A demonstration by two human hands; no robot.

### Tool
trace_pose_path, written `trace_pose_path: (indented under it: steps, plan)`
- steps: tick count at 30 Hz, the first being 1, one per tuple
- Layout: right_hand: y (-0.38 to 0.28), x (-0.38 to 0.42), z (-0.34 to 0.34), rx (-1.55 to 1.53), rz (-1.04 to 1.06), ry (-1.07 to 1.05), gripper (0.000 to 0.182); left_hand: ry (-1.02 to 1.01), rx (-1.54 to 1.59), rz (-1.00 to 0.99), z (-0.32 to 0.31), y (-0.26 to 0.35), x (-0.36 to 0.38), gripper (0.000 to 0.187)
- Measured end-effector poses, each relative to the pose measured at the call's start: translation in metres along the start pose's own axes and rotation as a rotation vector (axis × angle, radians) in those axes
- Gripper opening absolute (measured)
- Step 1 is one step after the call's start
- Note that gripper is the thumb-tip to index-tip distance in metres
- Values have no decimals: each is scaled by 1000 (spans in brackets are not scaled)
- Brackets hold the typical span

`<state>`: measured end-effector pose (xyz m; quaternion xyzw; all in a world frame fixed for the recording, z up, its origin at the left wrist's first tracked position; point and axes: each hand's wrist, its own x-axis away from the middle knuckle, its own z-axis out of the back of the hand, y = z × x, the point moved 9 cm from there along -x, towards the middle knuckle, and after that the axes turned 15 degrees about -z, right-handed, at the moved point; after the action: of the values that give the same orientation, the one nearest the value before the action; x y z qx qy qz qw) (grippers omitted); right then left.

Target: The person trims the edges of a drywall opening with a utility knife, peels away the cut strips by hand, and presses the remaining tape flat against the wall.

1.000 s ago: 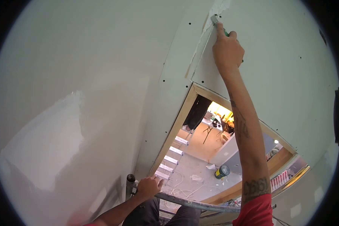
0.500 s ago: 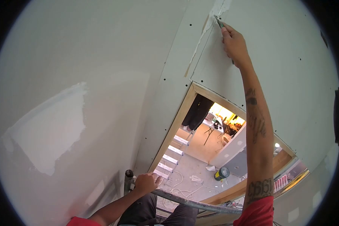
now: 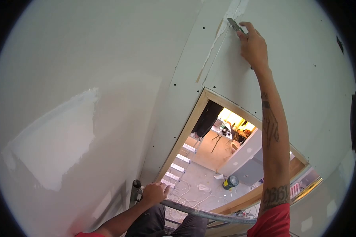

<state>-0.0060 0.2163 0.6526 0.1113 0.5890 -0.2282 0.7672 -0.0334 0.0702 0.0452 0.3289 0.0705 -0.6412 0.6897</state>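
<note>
My right hand (image 3: 254, 45) is raised high on the wall, closed around a slim dark utility knife (image 3: 235, 25). The knife's tip points up and left, by a seam in the drywall (image 3: 201, 51) with a ragged white strip (image 3: 217, 37) along it. Down at lower left, my left hand (image 3: 155, 193) rests with bent fingers on the grey metal rail (image 3: 209, 215), beside an upright post (image 3: 137, 185). Part of its grip is hidden. Below the seam is a wood-framed opening (image 3: 201, 103).
Through the opening I see ladder rungs (image 3: 182, 158), a person's dark trousers (image 3: 207, 118), a bucket (image 3: 230, 182), cords on the floor and a cluttered table (image 3: 222, 131). A white compound patch (image 3: 55, 142) covers part of the left wall.
My right hand has shifted slightly right, and its index finger has lifted off the knife. The knife shows more fully now. My left hand stays on the rail; the view has shifted slightly.
</note>
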Motion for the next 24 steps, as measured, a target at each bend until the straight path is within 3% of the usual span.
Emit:
trace_pose_path:
  steps: [3,5,9,18,20,22,24]
  plan:
    - [-1,3,-1,140,0,31,25,-12,7,-3,-1,0,-1,42]
    - [-3,9,4,74,31,133,23,-3,-7,5,-1,0,0,42]
    - [4,7,-1,15,59,142,23,5,-11,-1,-4,-2,1,41]
    - [-1,19,10,-60,-55,214,30,39,13,18,1,-2,-2,38]
    - [-1,37,-4,-183,-106,107,36,190,22,27,9,-3,-1,41]
    - [-21,99,-20,-260,-152,-74,42,281,298,139,11,-25,-26,36]
    - [-40,173,-29,-448,-97,-130,48,617,464,34,92,-10,-78,32]
